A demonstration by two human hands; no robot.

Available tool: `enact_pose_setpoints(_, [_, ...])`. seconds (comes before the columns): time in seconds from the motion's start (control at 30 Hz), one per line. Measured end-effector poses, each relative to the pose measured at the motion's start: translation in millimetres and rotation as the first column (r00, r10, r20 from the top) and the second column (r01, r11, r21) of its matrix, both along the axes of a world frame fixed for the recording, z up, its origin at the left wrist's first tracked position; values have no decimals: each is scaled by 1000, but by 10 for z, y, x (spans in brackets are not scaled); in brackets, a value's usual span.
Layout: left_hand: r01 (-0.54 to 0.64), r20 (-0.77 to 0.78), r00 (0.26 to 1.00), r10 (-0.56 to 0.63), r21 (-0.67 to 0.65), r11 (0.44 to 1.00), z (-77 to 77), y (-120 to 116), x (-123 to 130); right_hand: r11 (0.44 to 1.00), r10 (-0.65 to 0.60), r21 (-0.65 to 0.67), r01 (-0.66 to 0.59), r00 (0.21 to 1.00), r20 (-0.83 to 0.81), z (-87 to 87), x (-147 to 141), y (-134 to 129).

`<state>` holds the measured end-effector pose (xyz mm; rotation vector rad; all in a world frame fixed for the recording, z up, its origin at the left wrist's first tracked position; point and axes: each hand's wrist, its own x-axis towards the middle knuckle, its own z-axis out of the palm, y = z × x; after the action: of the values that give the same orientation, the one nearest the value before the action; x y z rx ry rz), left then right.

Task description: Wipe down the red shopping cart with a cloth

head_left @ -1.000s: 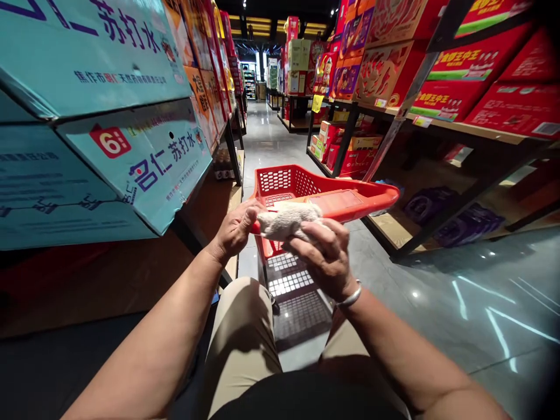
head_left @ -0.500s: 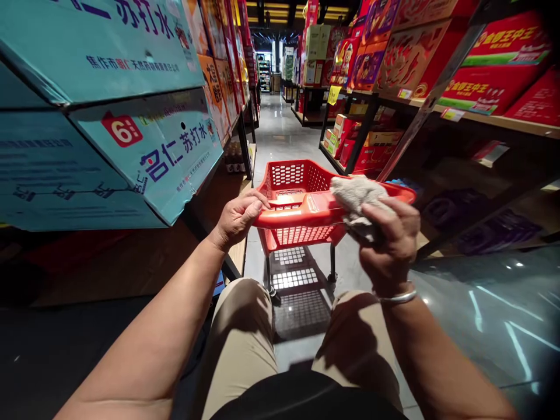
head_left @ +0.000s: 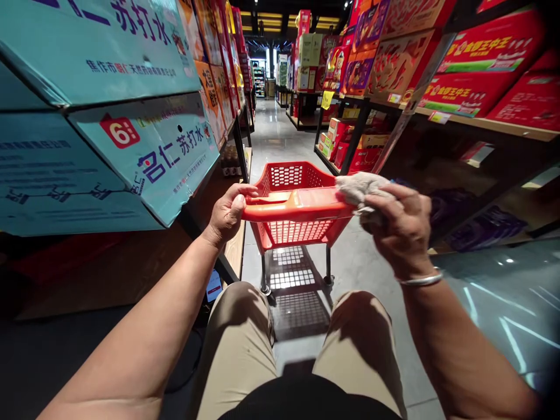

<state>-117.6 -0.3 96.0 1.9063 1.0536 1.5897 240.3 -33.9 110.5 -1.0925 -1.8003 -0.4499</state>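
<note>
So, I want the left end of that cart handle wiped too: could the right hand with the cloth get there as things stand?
Probably not fully: the left hand grips that end of the red handle, covering it. The right hand presses the cloth at the opposite end.

Straight ahead in the aisle: shopping cart (head_left: 297, 204), handle nearest. Left hand (head_left: 227, 213) on the handle's left end, right hand (head_left: 400, 227) at its right end, cloth (head_left: 359, 186) between palm and handle. Stacked cartons (head_left: 109, 116) close on the left, shelves of boxes (head_left: 437, 76) on the right. Knees below the cart.
</note>
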Motion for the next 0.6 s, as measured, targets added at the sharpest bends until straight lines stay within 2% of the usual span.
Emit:
enact_pose_setpoints(0.1, [-11, -5, 1000, 12, 58, 998, -12, 23, 46, 997, -62, -58, 58, 996, -69, 41, 372, 120])
enact_pose_setpoints(0.2, [-44, -46, 998, 48, 88, 995, -22, 48, 89, 991, -108, -90, 97, 987, -119, 70, 364, 145])
enact_pose_setpoints(0.3, [-62, -74, 995, 69, 89, 994, -34, 82, 84, 994, -101, -50, 95, 983, -155, 72, -2, 54])
enact_pose_setpoints(0.37, [-64, -100, 992, 75, 106, 992, -40, 99, 58, 999, -29, -17, 27, 991, -130, 63, -349, -42])
enact_pose_setpoints(0.5, [-37, -156, 986, 56, 123, 992, -46, 84, 27, 988, 151, 19, -152, 988, 38, 39, -1020, -188])
enact_pose_setpoints(0.6, [-97, -138, 984, 112, 113, 989, -54, 38, 56, 983, 177, 21, -183, 968, 177, 30, -1369, -214])
